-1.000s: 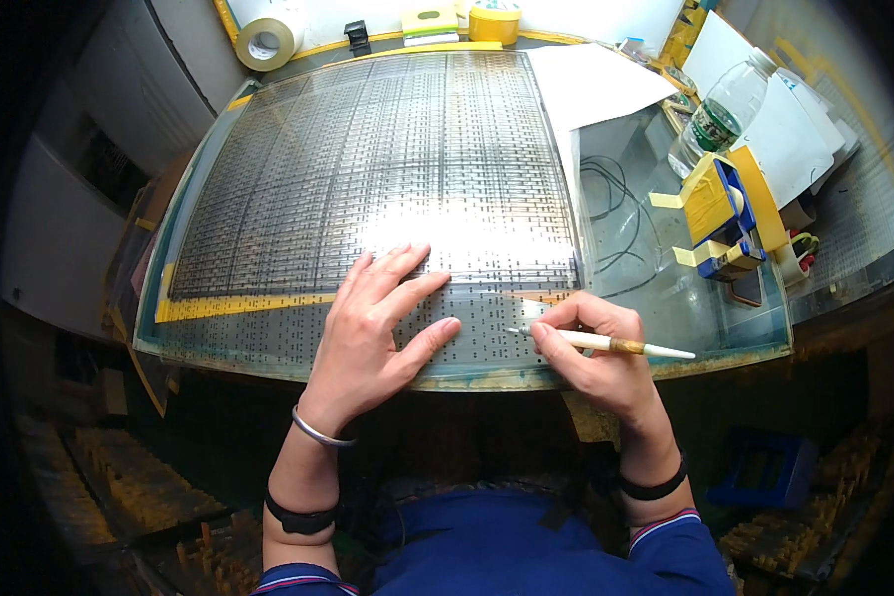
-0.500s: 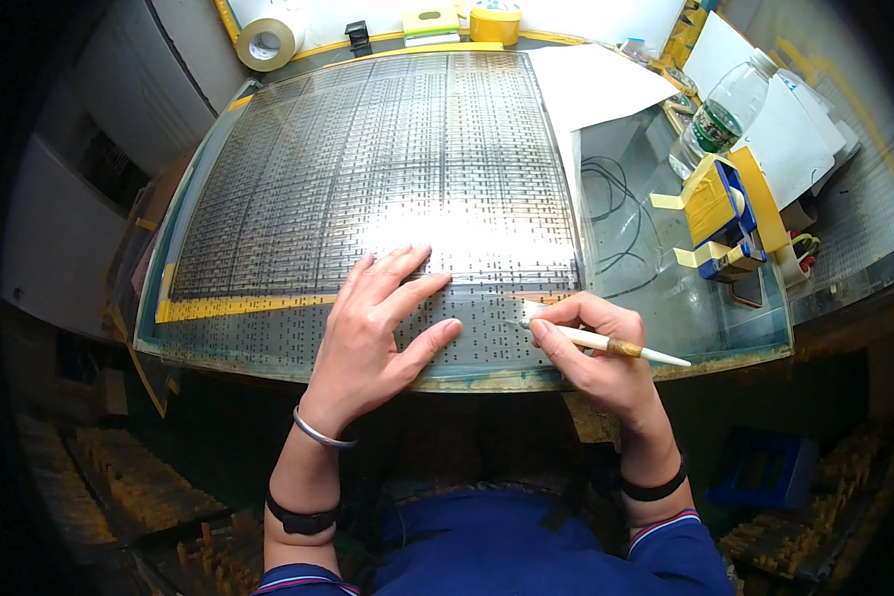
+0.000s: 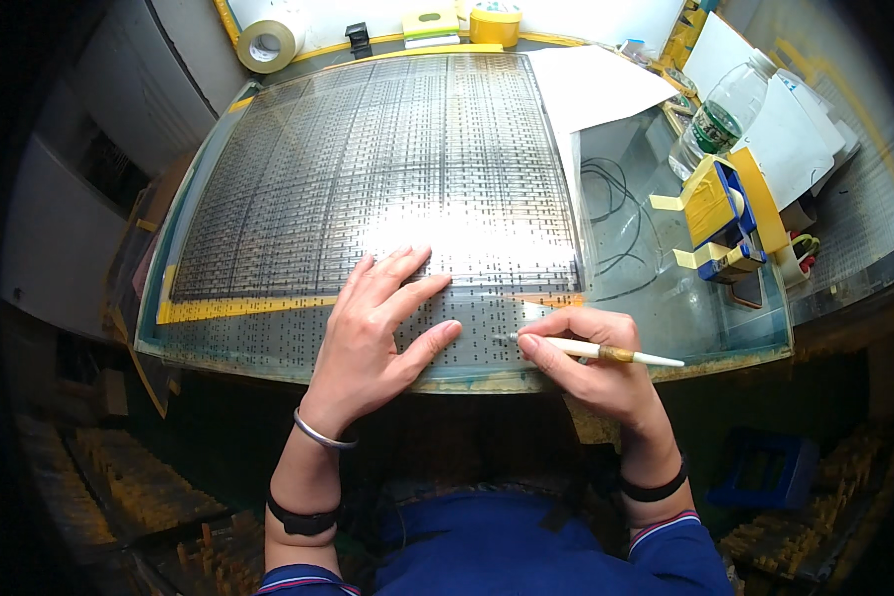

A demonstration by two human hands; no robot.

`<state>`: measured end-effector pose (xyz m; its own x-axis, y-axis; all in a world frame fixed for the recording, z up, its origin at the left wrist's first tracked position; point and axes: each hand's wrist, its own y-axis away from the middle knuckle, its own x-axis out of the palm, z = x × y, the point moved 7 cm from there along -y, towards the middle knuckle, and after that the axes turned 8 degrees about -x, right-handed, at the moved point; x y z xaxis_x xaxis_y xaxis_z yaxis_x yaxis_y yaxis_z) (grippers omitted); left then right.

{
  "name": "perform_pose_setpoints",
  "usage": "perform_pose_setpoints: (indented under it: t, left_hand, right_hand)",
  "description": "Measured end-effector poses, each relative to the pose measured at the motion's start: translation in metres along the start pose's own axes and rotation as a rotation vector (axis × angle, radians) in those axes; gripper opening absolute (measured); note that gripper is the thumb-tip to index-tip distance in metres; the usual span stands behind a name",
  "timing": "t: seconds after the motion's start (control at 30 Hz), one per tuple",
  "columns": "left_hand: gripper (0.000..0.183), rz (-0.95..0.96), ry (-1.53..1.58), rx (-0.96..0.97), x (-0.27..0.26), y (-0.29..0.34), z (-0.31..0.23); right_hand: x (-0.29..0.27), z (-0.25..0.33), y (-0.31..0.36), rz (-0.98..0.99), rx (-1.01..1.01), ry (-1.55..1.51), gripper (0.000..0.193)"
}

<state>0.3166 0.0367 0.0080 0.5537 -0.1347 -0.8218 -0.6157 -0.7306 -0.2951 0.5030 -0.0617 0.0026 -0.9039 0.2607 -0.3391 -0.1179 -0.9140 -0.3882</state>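
A large film sheet (image 3: 298, 179) printed with rows of small dark marks covers most of the glass tabletop (image 3: 656, 288). On its near part my left hand (image 3: 372, 323) lies flat, fingers spread, holding nothing. My right hand (image 3: 596, 363) is closed around a slim pen-shaped tool (image 3: 654, 359) with a white handle and a brown band. The tool's thin tip points left, low over the dotted near strip of the sheet; whether it touches cannot be made out. Bright glare washes out the sheet just beyond my left fingertips.
White paper (image 3: 596, 84) lies at the back right, near a clear bottle (image 3: 720, 119). Right of the sheet are a thin black cable (image 3: 626, 219) and a yellow-and-blue tape dispenser (image 3: 720, 214). A tape roll (image 3: 267, 46) and a yellow tub (image 3: 495, 25) stand along the back.
My right hand has shifted slightly left with the tool, and its fingers have closed in a little. My left hand stays where it was.
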Motion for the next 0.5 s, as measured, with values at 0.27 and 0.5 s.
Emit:
perform_pose_setpoints:
  t: [0.27, 0.5]
  left_hand:
    - [0.047, 0.005, 0.009, -0.011, -0.0001, 0.0003, -0.0003]
    - [0.046, 0.007, 0.015, -0.01, 0.0008, 0.0002, 0.001]
  right_hand:
    - [-0.002, -0.0016, -0.0004, -0.066, -0.013, -0.037, 0.01]
    - [-0.0031, -0.0088, 0.0037, 0.009, 0.093, -0.066, 0.01]
